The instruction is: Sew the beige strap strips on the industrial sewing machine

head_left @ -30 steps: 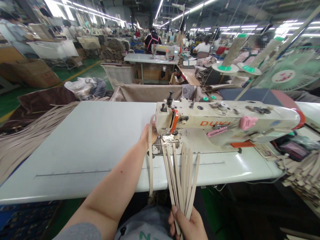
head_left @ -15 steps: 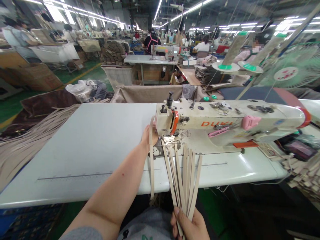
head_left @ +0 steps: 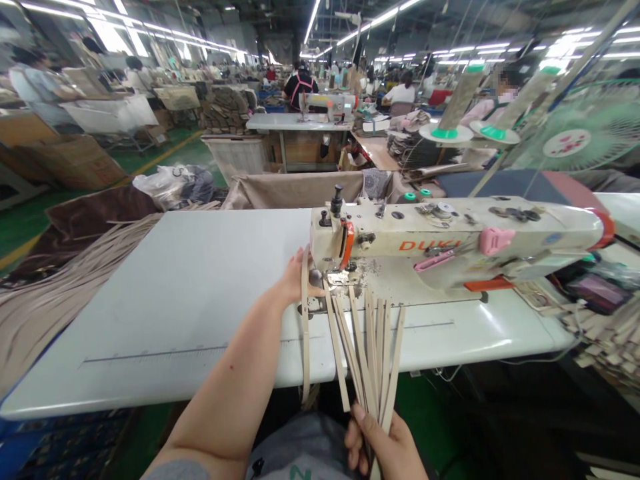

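My left hand (head_left: 293,280) is beside the needle area of a white sewing machine (head_left: 370,250). Its thumb stretches toward the presser foot (head_left: 337,277), apart from the fingers, which are partly hidden behind a narrow beige strip (head_left: 305,327) hanging past the table's front edge. Low in front of my body, my right hand (head_left: 383,443) is closed round a fanned bundle of beige fabric strips (head_left: 371,337), whose far ends lie on the machine bed. Another strip (head_left: 336,347) runs from the presser foot to a loose end just outside my right fingers.
The white table (head_left: 200,287) extends to the left. Long strips (head_left: 65,287) are heaped beyond its left edge, and more strip bundles (head_left: 613,353) lie at the right. Thread cones (head_left: 457,100) and a green fan (head_left: 570,143) stand behind the machine. People work at other tables.
The leftmost strip's near end has come out of my right hand. My left thumb now shows stretched toward the presser foot. My view has shifted slightly.
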`<state>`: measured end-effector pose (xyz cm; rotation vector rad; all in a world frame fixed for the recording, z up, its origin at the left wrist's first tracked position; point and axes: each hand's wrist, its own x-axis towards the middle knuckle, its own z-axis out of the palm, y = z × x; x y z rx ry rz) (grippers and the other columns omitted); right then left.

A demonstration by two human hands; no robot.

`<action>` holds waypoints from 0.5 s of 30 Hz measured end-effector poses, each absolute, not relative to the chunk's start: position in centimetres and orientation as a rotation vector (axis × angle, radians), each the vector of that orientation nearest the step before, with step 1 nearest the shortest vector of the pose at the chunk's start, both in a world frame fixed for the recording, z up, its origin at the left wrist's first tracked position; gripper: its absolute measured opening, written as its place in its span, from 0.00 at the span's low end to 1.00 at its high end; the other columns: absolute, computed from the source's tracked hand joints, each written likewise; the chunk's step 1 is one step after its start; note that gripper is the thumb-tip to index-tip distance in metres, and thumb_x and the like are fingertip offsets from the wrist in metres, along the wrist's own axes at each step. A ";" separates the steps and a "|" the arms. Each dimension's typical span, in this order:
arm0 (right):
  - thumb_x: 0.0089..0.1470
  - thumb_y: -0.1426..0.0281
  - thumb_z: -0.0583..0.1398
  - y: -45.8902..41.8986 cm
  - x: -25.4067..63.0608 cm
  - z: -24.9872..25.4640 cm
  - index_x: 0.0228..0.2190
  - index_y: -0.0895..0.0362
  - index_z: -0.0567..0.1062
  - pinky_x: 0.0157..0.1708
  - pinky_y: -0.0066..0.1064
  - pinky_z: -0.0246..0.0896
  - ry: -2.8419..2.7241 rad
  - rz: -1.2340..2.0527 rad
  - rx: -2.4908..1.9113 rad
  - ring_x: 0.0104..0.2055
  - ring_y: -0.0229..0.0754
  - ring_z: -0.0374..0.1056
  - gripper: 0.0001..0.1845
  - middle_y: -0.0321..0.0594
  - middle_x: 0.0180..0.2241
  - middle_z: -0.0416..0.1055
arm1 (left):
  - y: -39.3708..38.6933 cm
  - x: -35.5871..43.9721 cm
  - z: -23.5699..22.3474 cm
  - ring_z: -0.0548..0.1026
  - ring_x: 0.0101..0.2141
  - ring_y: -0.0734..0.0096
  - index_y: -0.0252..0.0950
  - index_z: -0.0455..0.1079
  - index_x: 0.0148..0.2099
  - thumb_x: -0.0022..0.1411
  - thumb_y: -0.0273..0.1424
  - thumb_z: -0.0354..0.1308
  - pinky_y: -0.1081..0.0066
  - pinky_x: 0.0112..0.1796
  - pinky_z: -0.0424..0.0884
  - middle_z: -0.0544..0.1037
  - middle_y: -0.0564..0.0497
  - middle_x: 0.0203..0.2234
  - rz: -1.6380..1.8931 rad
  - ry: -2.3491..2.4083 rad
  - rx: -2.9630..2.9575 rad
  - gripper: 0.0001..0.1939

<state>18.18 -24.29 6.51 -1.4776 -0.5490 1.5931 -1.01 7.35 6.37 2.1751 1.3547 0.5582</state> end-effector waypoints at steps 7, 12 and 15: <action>0.37 0.37 0.84 -24.3 19.5 7.4 0.32 0.60 0.92 0.34 0.32 0.66 -0.506 1.496 -1.480 0.28 0.42 0.71 0.39 0.39 0.24 0.78 | 7.1 -0.5 6.6 0.62 0.78 0.24 0.41 0.65 0.80 0.42 0.38 0.87 0.33 0.78 0.58 0.68 0.35 0.77 0.550 1.362 2.136 0.65; 0.39 0.38 0.84 -24.0 19.6 8.3 0.39 0.58 0.95 0.34 0.33 0.65 -0.492 1.449 -1.504 0.29 0.42 0.68 0.39 0.36 0.23 0.75 | 7.1 -0.5 7.2 0.59 0.80 0.24 0.38 0.67 0.80 0.43 0.37 0.87 0.32 0.79 0.54 0.68 0.34 0.77 0.507 1.377 2.143 0.63; 0.38 0.40 0.85 -23.8 18.9 8.2 0.41 0.58 0.95 0.34 0.33 0.66 -0.440 1.442 -1.490 0.28 0.42 0.68 0.39 0.36 0.23 0.75 | 7.3 -0.4 7.2 0.57 0.80 0.24 0.38 0.71 0.77 0.45 0.36 0.86 0.32 0.79 0.54 0.67 0.35 0.78 0.450 1.397 2.169 0.58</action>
